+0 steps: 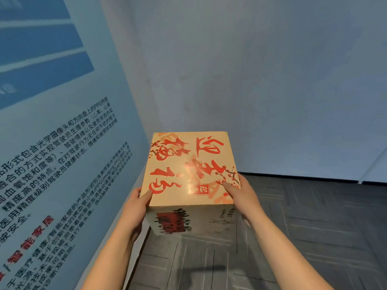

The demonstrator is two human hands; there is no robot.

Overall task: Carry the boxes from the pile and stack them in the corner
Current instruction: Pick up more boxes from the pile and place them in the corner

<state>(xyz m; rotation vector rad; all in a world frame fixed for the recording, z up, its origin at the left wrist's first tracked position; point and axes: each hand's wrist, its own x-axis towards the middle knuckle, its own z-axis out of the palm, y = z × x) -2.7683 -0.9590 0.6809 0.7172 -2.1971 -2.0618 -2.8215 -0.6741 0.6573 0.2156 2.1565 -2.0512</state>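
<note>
Box (189,170) aloft near the corner (144,114), clear of the floor (303,237), beside the poster wall (52,153). Clamped between left hand (136,203) and right hand (240,193), thumbs hooked over top edge. Probably best: lower level, slide snug against both walls, release only once seated.

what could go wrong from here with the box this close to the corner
1. The box is gripped only at its near end, by the left hand and right hand with thumbs on top. Its far end could dip or slip.
2. The poster wall is close on the left. The left hand or the box's edge may scrape it on the way down.
3. The box hides the floor in the corner, so it may land askew.
</note>
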